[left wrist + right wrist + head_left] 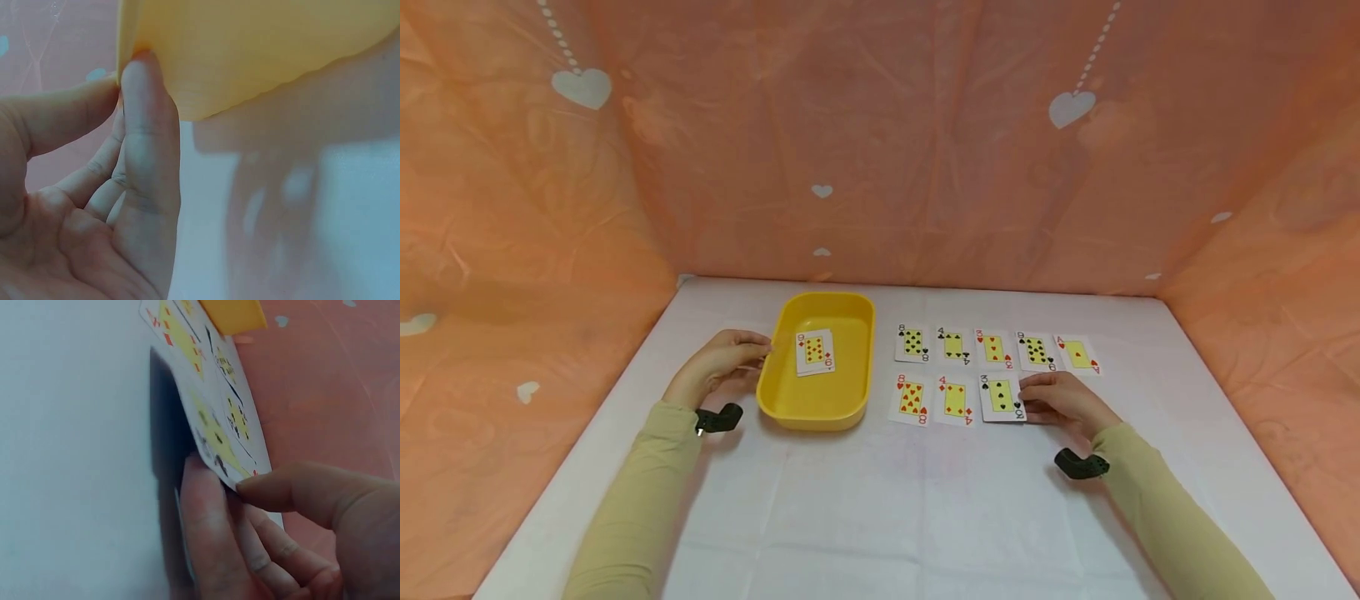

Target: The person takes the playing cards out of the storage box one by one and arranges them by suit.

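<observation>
My right hand pinches a three of spades playing card by its right edge. In the right wrist view the card is raised over its shadow, with the thumb on its face and the fingers beneath. My left hand grips the left side of a yellow plastic tray. The left wrist view shows thumb and index finger on either side of the tray's wall. Inside the tray lies a small pile of cards, a nine of diamonds on top.
Right of the tray several face-up cards form a back row, ending with an ace of hearts. In the front row lie an eight of hearts and a four of diamonds. Orange cloth walls enclose the white table.
</observation>
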The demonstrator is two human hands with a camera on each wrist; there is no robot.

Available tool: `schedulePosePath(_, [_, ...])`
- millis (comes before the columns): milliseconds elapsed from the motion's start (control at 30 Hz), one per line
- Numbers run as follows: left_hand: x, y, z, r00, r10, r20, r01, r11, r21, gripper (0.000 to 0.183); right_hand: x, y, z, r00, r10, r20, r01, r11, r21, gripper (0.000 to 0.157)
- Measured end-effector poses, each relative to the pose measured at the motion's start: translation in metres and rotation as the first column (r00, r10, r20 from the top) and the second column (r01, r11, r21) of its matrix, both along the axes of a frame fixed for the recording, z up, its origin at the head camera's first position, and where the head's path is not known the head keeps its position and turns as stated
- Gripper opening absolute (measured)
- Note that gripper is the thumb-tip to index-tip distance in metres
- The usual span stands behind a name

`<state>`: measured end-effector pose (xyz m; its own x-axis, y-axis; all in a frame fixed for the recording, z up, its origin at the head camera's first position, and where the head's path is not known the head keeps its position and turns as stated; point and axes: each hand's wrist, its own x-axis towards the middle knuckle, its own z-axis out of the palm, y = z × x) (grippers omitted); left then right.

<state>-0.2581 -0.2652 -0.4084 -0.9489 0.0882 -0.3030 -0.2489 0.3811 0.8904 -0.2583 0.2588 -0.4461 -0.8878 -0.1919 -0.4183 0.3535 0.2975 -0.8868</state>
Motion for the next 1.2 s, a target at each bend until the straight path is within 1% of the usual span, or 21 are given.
schedulePosePath(267, [0.000, -0.001, 0.000, 1.000, -0.002, -0.010, 0.002, 1.000, 0.012, 0.042, 0.002, -0.001, -0.001, 0.999, 0.014, -0.048, -0.011, 0.998, 0.067, 0.040])
schedulePosePath(467, [0.001, 0.000, 0.000, 1.000, -0.014, -0.020, 0.014, 1.000, 0.003, 0.044, 0.005, 0.000, -0.001, 0.999, -0.003, -0.047, 0.006, 0.998, 0.062, 0.037])
schedulePosePath(533, [0.002, 0.001, 0.000, 1.000, -0.008, -0.016, 0.008, 1.000, 0.007, 0.044, 0.006, 0.000, -0.001, 0.999, 0.000, -0.053, 0.004, 0.997, 0.074, 0.038])
schedulePosePath(633, [0.002, 0.001, 0.001, 1.000, -0.018, -0.017, 0.018, 1.000, 0.004, 0.045, 0.008, 0.001, -0.001, 0.998, -0.009, -0.062, 0.016, 0.995, 0.102, 0.038])
schedulePosePath(700, [0.003, 0.001, 0.001, 1.000, -0.009, -0.015, 0.009, 1.000, 0.004, 0.044, 0.009, 0.001, 0.000, 0.997, -0.006, -0.073, 0.014, 0.993, 0.114, 0.038])
schedulePosePath(767, [0.003, 0.001, 0.001, 1.000, -0.018, -0.024, 0.018, 1.000, 0.006, 0.045, 0.010, 0.000, 0.000, 0.996, -0.004, -0.086, 0.014, 0.993, 0.119, 0.037])
schedulePosePath(833, [0.003, 0.001, 0.001, 1.000, -0.012, -0.024, 0.013, 1.000, 0.016, 0.045, 0.011, 0.000, 0.000, 0.995, 0.003, -0.100, 0.010, 0.991, 0.131, 0.035])
schedulePosePath(900, [0.003, 0.001, 0.001, 1.000, -0.008, -0.023, 0.009, 1.000, 0.024, 0.044, 0.012, -0.001, -0.001, 0.994, -0.008, -0.108, 0.024, 0.989, 0.149, 0.032])
schedulePosePath(1033, [0.003, 0.001, 0.000, 1.000, -0.001, -0.018, 0.002, 1.000, 0.014, 0.044, 0.014, -0.003, -0.001, 0.991, -0.010, -0.131, 0.034, 0.984, 0.177, 0.030])
schedulePosePath(1200, [0.002, 0.000, 0.001, 1.000, 0.007, -0.003, -0.007, 1.000, 0.000, 0.043, 0.016, -0.005, 0.000, 0.989, -0.022, -0.146, 0.047, 0.984, 0.172, 0.029])
